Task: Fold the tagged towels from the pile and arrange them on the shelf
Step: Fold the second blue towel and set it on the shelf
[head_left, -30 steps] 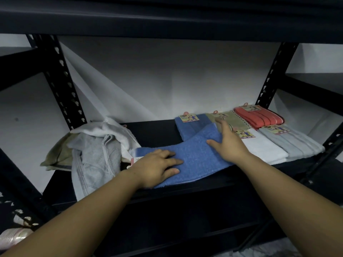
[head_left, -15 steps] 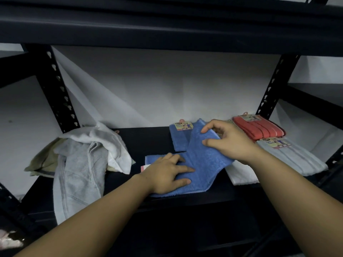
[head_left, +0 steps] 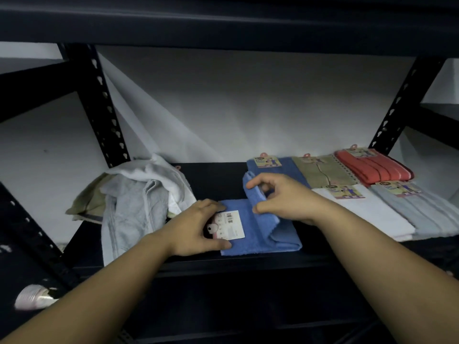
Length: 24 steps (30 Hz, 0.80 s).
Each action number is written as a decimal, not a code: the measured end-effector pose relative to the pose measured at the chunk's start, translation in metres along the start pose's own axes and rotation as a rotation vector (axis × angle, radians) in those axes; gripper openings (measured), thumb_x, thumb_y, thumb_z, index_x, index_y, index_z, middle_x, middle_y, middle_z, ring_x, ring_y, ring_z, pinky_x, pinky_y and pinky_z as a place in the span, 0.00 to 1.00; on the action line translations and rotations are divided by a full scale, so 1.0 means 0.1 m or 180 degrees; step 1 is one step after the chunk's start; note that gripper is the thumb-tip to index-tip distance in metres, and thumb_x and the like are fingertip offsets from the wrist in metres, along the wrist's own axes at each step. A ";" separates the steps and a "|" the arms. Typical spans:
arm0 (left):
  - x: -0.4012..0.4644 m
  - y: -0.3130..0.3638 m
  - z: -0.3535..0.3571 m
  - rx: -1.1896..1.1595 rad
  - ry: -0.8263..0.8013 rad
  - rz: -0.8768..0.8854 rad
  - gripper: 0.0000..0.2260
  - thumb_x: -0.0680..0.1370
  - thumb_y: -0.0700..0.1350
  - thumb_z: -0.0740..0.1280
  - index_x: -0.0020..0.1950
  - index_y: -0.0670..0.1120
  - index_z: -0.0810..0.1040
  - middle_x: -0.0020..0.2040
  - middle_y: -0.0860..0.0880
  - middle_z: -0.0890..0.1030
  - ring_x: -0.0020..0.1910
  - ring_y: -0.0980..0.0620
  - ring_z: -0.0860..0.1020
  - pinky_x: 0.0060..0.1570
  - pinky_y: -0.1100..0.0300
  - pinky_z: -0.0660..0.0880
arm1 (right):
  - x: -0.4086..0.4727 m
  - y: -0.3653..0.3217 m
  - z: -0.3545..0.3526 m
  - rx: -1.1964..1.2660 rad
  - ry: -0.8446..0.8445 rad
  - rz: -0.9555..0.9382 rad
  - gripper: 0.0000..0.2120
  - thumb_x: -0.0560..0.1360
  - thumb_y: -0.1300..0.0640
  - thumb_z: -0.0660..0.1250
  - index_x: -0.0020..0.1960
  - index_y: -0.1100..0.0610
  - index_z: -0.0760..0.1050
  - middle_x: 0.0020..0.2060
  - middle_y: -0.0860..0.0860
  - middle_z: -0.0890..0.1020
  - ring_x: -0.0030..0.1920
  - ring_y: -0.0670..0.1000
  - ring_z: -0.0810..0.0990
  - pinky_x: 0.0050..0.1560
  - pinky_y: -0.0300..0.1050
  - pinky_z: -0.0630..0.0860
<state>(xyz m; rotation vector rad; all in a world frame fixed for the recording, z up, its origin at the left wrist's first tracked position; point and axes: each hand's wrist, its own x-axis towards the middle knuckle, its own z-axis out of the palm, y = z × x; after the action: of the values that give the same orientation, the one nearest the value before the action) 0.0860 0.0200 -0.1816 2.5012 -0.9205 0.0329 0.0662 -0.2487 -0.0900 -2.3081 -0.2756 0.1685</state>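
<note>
1. The single head camera is looking forward and down into the dark metal shelf point(head_left: 213, 175) from just in front of it.
2. It is sitting close, with both forearms entering from the bottom edge.

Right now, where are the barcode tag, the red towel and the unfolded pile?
barcode tag point(head_left: 232, 224), head view, middle of the white card
red towel point(head_left: 372, 168), head view, top face of the fold
pile point(head_left: 139, 202), head view, grey cloth in front
</note>
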 end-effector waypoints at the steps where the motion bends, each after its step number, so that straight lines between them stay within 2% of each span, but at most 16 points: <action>1: -0.04 0.00 0.02 -0.0051 -0.0011 -0.0031 0.44 0.69 0.71 0.73 0.78 0.50 0.68 0.71 0.55 0.72 0.68 0.60 0.70 0.71 0.59 0.69 | 0.03 -0.02 0.09 -0.0079 -0.0071 0.0028 0.21 0.70 0.59 0.78 0.60 0.44 0.79 0.46 0.51 0.80 0.32 0.41 0.75 0.41 0.41 0.74; 3: -0.07 0.02 0.04 -0.0082 0.0000 -0.0099 0.46 0.68 0.74 0.72 0.79 0.50 0.65 0.71 0.56 0.72 0.68 0.60 0.70 0.70 0.57 0.70 | 0.07 -0.07 0.25 -0.0192 -0.0153 0.0092 0.20 0.71 0.59 0.78 0.60 0.47 0.79 0.41 0.46 0.79 0.30 0.38 0.75 0.38 0.37 0.73; 6: -0.10 0.08 0.02 -0.0165 0.0012 -0.0195 0.49 0.67 0.74 0.72 0.81 0.52 0.61 0.72 0.56 0.72 0.67 0.60 0.71 0.69 0.57 0.71 | 0.13 -0.13 0.46 -0.0367 -0.0151 0.0191 0.21 0.71 0.57 0.79 0.61 0.47 0.78 0.46 0.47 0.82 0.40 0.43 0.82 0.41 0.40 0.77; 8: -0.11 0.10 0.00 -0.0353 0.0031 -0.0216 0.50 0.67 0.72 0.74 0.82 0.53 0.59 0.74 0.57 0.70 0.69 0.61 0.69 0.69 0.60 0.69 | 0.18 -0.13 0.57 -0.0418 -0.0124 0.0216 0.23 0.70 0.55 0.80 0.62 0.48 0.77 0.50 0.47 0.81 0.44 0.44 0.82 0.41 0.37 0.75; 12: -0.11 0.11 0.01 -0.0615 0.0097 -0.0233 0.53 0.66 0.69 0.77 0.82 0.51 0.57 0.77 0.57 0.67 0.70 0.64 0.66 0.68 0.67 0.64 | 0.21 -0.11 0.73 -0.0521 0.0052 0.0207 0.22 0.71 0.56 0.79 0.62 0.50 0.78 0.48 0.47 0.80 0.43 0.43 0.80 0.39 0.33 0.71; 16: -0.11 0.06 0.03 -0.0720 0.0030 -0.0298 0.58 0.62 0.73 0.77 0.83 0.52 0.54 0.80 0.56 0.65 0.75 0.61 0.65 0.73 0.60 0.66 | 0.20 -0.15 0.81 -0.0633 0.0210 0.0221 0.21 0.73 0.57 0.78 0.64 0.53 0.79 0.48 0.48 0.82 0.45 0.46 0.81 0.45 0.38 0.76; 19: -0.10 0.04 0.04 -0.0963 -0.0021 -0.0215 0.60 0.59 0.71 0.80 0.83 0.54 0.53 0.79 0.59 0.64 0.76 0.63 0.65 0.75 0.57 0.67 | 0.16 -0.18 0.84 -0.0500 0.0075 0.0080 0.20 0.75 0.49 0.76 0.65 0.49 0.78 0.45 0.47 0.83 0.42 0.42 0.80 0.44 0.37 0.75; 22: -0.10 0.01 0.02 -0.1005 -0.0004 -0.0204 0.62 0.56 0.72 0.81 0.82 0.56 0.55 0.74 0.60 0.67 0.72 0.63 0.68 0.72 0.57 0.70 | 0.14 -0.10 0.78 -0.0203 0.0498 0.0073 0.14 0.77 0.47 0.74 0.62 0.46 0.80 0.45 0.44 0.84 0.43 0.41 0.81 0.47 0.40 0.76; 24: -0.10 0.01 0.02 -0.1025 0.0085 -0.0250 0.59 0.58 0.74 0.78 0.82 0.55 0.55 0.72 0.60 0.67 0.71 0.64 0.68 0.72 0.56 0.70 | 0.13 0.05 0.71 -0.0579 0.0853 0.0055 0.13 0.77 0.46 0.73 0.61 0.46 0.81 0.50 0.43 0.83 0.54 0.45 0.79 0.57 0.46 0.77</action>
<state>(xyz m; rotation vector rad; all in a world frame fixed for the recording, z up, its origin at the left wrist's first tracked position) 0.0772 0.0250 -0.1851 2.2293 -0.7496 -0.0995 0.0654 -0.1993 -0.1423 -2.4792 -0.1388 -0.1639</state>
